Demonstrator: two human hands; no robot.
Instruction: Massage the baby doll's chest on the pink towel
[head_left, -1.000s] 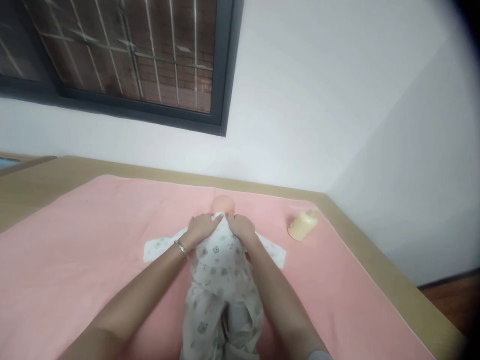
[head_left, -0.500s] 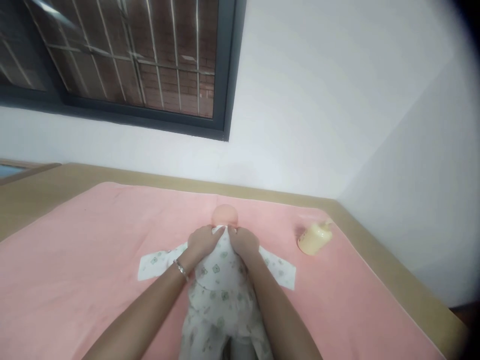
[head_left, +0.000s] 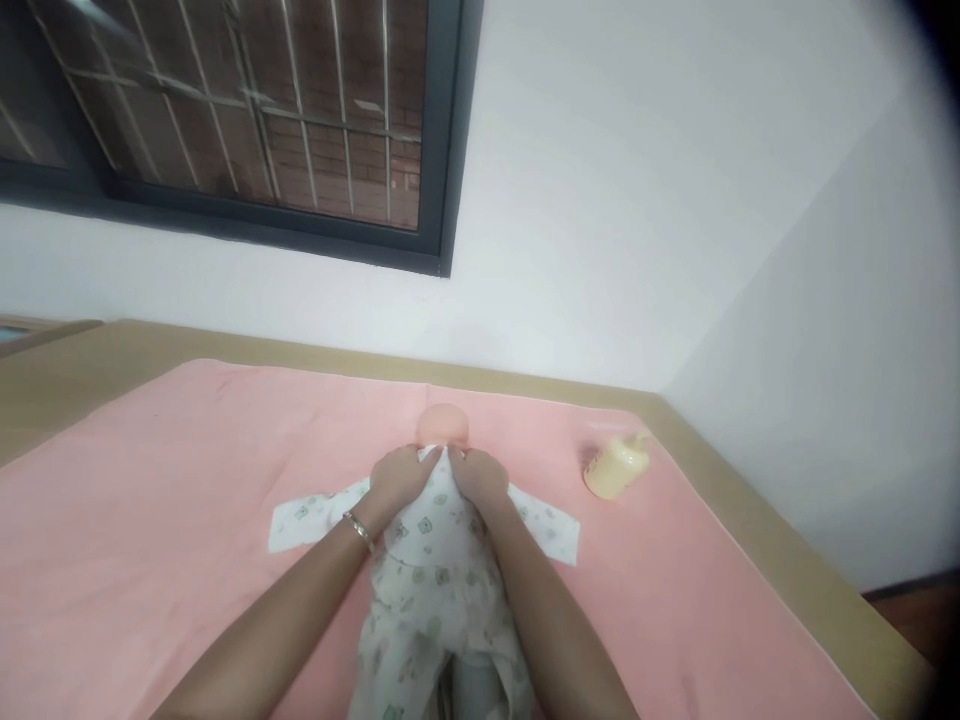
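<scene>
Head view: pink sheet (head_left: 150, 520) over tan bench (head_left: 787, 570); white walls (head_left: 637, 200) meeting in a corner at right; barred window (head_left: 225, 120) upper left. Doll (head_left: 443, 425) mid-sheet, long axis running straight away, head toward far wall, legs nearest. Romper (head_left: 435, 560) white, printed, sleeves spread flat sideways. Left hand (head_left: 397, 475) and right hand (head_left: 480, 475) both pinched closed on romper collar. Bottle (head_left: 615, 468) on its side, well right of doll. Versus half a second earlier: same grip, doll unmoved.
</scene>
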